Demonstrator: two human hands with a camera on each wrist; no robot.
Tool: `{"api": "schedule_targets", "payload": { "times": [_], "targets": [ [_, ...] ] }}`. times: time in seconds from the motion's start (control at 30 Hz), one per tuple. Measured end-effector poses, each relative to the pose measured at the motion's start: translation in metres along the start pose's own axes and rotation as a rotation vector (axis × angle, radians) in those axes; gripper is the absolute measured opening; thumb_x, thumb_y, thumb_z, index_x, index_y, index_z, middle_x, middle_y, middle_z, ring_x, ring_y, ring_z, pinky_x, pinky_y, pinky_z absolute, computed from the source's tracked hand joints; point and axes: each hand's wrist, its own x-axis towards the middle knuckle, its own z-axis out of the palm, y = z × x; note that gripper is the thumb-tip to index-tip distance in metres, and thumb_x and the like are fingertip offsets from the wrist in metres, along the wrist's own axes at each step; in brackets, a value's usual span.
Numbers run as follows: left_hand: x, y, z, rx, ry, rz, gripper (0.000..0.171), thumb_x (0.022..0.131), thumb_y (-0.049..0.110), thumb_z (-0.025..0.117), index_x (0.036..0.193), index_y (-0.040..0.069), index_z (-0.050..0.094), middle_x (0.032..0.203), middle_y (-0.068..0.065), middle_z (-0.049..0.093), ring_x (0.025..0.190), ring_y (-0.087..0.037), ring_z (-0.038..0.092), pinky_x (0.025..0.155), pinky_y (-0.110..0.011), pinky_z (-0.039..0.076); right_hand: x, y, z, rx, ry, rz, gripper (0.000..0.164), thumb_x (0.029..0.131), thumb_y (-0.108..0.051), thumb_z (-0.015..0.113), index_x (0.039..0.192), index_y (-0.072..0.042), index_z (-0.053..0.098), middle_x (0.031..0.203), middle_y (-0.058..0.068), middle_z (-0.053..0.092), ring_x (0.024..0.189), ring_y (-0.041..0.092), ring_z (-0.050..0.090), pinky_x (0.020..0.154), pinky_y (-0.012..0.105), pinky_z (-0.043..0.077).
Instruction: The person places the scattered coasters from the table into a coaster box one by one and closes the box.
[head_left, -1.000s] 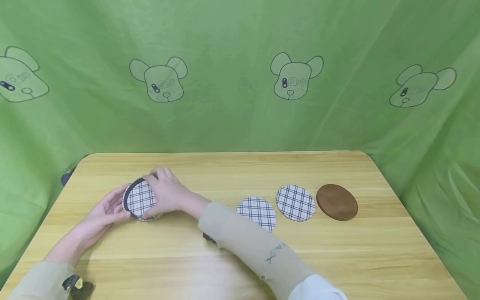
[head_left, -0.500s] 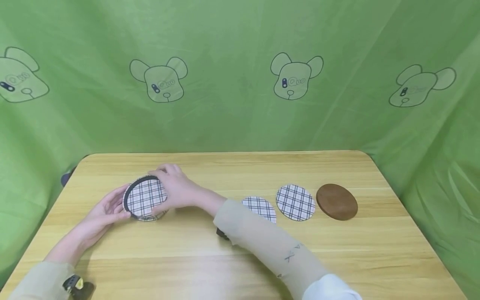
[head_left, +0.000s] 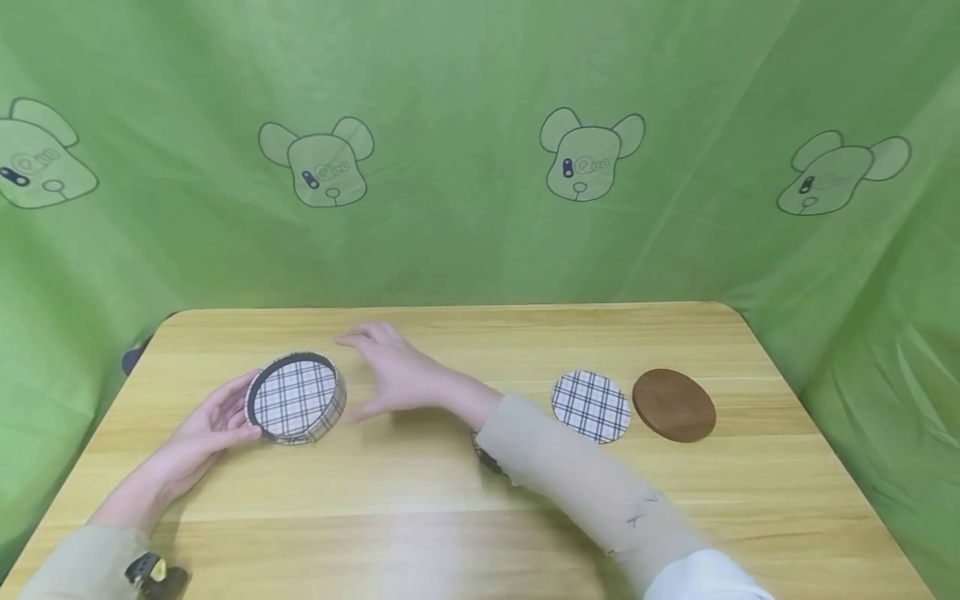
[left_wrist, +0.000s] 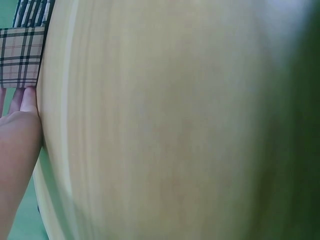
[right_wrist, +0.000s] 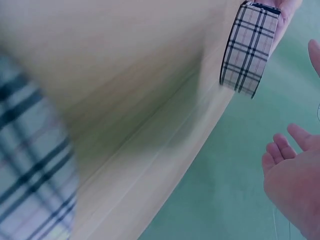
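Observation:
A round coaster holder (head_left: 296, 400) with plaid sides and a dark inner rim stands at the left of the table; a plaid disc shows inside it. My left hand (head_left: 202, 429) holds its left side, thumb at the front and fingers behind; in the left wrist view the fingertips meet the plaid wall. To the right of the holder, my right hand (head_left: 397, 371) hangs with spread fingers and thumb, apart from it and holding nothing. The right wrist view has the holder's side (right_wrist: 251, 50) beyond that hand.
A flat plaid coaster (head_left: 591, 406) lies right of centre, beside a brown disc (head_left: 673, 405). Close to the right wrist camera is another plaid coaster (right_wrist: 32, 170), covered by the right sleeve in the head view. Green cloth (head_left: 465, 242) hangs behind the table (head_left: 420, 533).
My right hand has let go of the holder and moved right, uncovering its inside. The right sleeve now covers the nearer plaid coaster. My left hand has stayed in place.

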Motion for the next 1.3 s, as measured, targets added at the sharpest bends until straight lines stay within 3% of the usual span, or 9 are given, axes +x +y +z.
{"api": "schedule_targets", "payload": {
  "times": [0.2, 0.8, 1.3],
  "targets": [
    [0.000, 0.001, 0.000, 0.005, 0.003, -0.016, 0.089, 0.096, -0.009, 0.064, 0.170, 0.009, 0.017, 0.172, -0.034, -0.001, 0.126, 0.022, 0.049, 0.106, -0.003, 0.044, -0.014, 0.013, -0.007, -0.022, 0.001, 0.008, 0.115, 0.075, -0.045, 0.096, 0.165, -0.009, 0.034, 0.170, 0.016, 0.033, 0.159, 0.032, 0.029, 0.133, 0.051, 0.031],
    [0.000, 0.000, 0.001, 0.008, 0.005, -0.011, 0.089, 0.095, -0.010, 0.064, 0.169, 0.010, 0.018, 0.172, -0.032, 0.003, 0.128, 0.019, 0.050, 0.104, -0.003, 0.044, -0.067, 0.047, -0.032, 0.029, 0.074, 0.004, 0.111, 0.075, -0.038, 0.097, 0.163, -0.007, 0.037, 0.168, 0.017, 0.034, 0.157, 0.035, 0.029, 0.133, 0.055, 0.030],
    [0.000, 0.000, 0.000, 0.013, 0.007, -0.015, 0.089, 0.096, -0.009, 0.064, 0.170, 0.010, 0.019, 0.172, -0.033, 0.000, 0.126, 0.022, 0.049, 0.106, -0.003, 0.044, -0.111, 0.078, -0.036, 0.028, 0.076, 0.050, 0.110, 0.075, -0.034, 0.097, 0.163, -0.008, 0.038, 0.167, 0.016, 0.035, 0.156, 0.036, 0.031, 0.130, 0.058, 0.034]
  ]
}}
